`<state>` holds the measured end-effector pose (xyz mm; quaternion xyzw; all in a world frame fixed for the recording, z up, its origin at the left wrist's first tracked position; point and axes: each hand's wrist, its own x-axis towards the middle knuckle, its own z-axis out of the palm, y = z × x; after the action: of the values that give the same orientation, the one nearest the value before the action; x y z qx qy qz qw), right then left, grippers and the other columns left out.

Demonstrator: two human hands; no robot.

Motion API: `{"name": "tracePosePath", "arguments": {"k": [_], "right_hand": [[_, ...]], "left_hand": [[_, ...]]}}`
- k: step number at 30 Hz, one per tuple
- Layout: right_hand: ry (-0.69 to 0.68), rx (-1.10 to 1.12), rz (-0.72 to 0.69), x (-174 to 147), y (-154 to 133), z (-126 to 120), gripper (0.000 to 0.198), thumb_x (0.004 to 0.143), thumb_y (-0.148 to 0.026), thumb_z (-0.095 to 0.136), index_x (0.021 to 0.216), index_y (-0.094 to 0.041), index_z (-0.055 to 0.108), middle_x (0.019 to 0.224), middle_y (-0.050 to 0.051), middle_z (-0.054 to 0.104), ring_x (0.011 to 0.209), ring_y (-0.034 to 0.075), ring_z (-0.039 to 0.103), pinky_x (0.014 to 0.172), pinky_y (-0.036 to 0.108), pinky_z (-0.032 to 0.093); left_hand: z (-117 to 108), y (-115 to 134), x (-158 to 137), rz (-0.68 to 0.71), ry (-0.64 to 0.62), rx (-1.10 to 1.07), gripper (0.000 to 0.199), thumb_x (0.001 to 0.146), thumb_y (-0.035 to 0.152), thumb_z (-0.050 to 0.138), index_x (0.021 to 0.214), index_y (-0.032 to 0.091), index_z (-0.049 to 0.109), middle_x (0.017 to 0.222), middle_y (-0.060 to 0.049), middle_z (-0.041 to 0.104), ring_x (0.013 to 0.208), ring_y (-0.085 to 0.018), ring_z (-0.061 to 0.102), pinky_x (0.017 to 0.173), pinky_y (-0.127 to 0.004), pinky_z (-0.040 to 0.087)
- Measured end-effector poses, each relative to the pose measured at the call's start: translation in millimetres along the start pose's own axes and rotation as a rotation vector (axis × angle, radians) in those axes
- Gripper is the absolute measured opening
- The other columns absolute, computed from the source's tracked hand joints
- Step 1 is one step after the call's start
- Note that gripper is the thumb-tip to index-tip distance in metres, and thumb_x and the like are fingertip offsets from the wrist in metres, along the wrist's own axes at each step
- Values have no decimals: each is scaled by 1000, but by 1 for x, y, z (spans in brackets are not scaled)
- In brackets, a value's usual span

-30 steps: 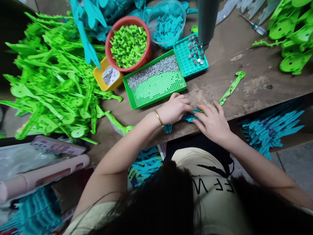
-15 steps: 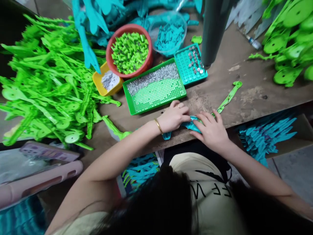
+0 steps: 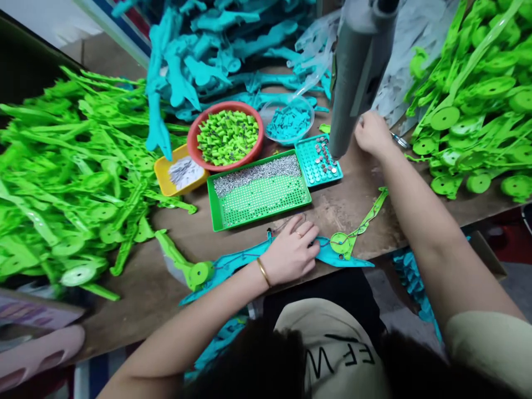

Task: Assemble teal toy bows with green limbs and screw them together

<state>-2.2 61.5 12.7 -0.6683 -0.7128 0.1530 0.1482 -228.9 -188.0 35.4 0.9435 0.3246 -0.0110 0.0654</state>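
My left hand (image 3: 291, 249), with a gold bracelet and a ring, is closed on a long blue plastic part (image 3: 245, 256), holding it against the table's front edge. Thin wire runs along that part. Flat green plastic pieces with round discs lie at its two ends: one green piece (image 3: 200, 274) at the left, another green piece (image 3: 341, 244) at the right. Beyond them my right hand (image 3: 371, 133) reaches out beside a thick grey post (image 3: 361, 77). Its fingers are curled, and what they hold, if anything, is hidden.
A green tray (image 3: 257, 205) of small metal pieces, a teal tray (image 3: 311, 177), a red bowl (image 3: 260, 138), a clear tub (image 3: 268, 108) and a yellow tray (image 3: 160, 172) stand ahead. Green parts heap at left (image 3: 83, 183) and right (image 3: 477, 111); blue parts (image 3: 233, 50) pile behind.
My right hand has left the blue part and moved forward to the post. My left hand stays on the blue part, now seen at full length. The view has tilted up.
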Motion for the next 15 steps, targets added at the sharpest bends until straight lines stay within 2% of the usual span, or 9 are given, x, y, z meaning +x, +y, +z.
{"name": "tracePosePath", "arguments": {"k": [3,5,7,9,12,15], "right_hand": [[-53,-84,118,16,-9,0,47,97,-40,35,121,-4,52,128,21,54,122,33,56,99,47,42],[-71,-138,150,9,-7,-6,52,95,-42,34,120,2,49,125,22,54,123,36,54,98,47,41],[-41,-148,171,-5,-1,-17,47,92,-35,45,119,4,47,119,23,58,120,36,56,97,48,42],[50,-110,191,-22,10,-30,41,87,-24,57,120,-3,47,115,21,63,113,33,61,97,51,45],[157,-44,155,-51,29,-49,32,83,-24,59,115,-23,54,104,10,68,104,31,63,96,57,47],[167,39,117,-83,53,-61,14,85,-29,51,95,-24,60,96,9,64,107,32,59,100,59,40]], "left_hand": [[1,1,6,-20,26,-31,19,85,32,60,87,16,69,121,-15,62,118,-32,54,110,-54,36],[1,1,8,-46,35,-60,18,84,32,60,84,16,69,119,-16,63,119,-32,54,110,-53,37],[2,2,10,-65,46,-89,19,84,30,59,84,14,70,115,-16,64,117,-32,55,110,-52,38],[3,5,12,-85,89,-116,20,86,27,56,89,13,71,113,-16,65,114,-31,56,108,-51,39],[7,18,20,-124,191,-164,26,91,24,49,102,11,69,113,-15,65,112,-29,57,106,-47,41],[18,42,31,-190,250,-210,36,95,32,47,117,8,64,118,-16,64,114,-29,57,103,-43,42]]}}
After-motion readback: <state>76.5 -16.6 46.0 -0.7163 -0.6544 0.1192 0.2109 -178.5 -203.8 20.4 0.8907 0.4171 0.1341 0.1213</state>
